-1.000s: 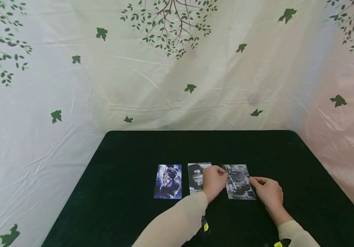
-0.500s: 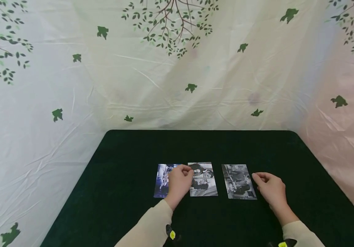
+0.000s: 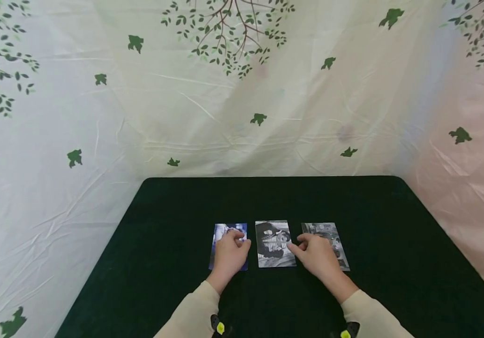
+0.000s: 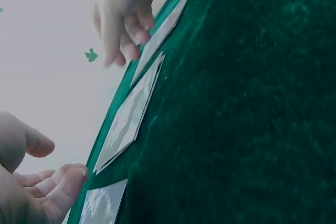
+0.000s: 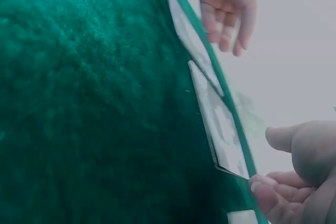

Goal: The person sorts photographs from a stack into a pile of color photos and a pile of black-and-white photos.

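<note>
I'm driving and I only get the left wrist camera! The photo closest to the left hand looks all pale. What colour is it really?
Observer: In the head view, the left photo is blue and purple, and the left hand hides part of it.
Operator: Ooh! Are the other two blue as well?
Observer: No. The middle photo and the right photo look black, white and grey there.
Operator: I see hands but no sleeves. Is the person wearing any?
Observer: Yes, the head view shows cream sleeves on both arms.
</note>
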A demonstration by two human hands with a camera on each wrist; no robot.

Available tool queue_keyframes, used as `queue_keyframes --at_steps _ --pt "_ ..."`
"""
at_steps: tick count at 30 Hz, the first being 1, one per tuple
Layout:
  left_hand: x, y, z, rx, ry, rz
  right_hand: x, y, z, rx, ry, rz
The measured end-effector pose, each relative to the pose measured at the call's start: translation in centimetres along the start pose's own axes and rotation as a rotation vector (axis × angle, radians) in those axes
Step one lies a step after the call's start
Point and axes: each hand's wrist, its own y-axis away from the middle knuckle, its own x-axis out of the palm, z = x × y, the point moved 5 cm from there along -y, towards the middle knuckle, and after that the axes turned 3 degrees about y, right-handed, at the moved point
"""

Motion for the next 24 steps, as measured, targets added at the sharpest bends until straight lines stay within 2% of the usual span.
queue_keyframes --at_steps 3,5,11,20,24 --pt "0.9 0.0 -0.4 0.042 -0.016 0.032 1.2 -0.6 0.4 0.014 0.022 0.002" --pt "1.6 0.0 -0.6 0.047 -0.024 0.061 1.7 -0.8 0.5 0.016 0.036 0.002" --pt "3.1 0.6 -0.9 0.024 -0.074 0.112 2.7 -1.1 1.1 -0.007 0.078 0.010" --pt "3.6 0.5 -1.3 0.032 -0.121 0.107 2.8 -1.3 1.3 0.006 0.117 -0.031" --pt "3.8 0.4 -1.0 0.018 -0.129 0.124 3.0 -1.4 1.2 0.014 0.109 -0.020"
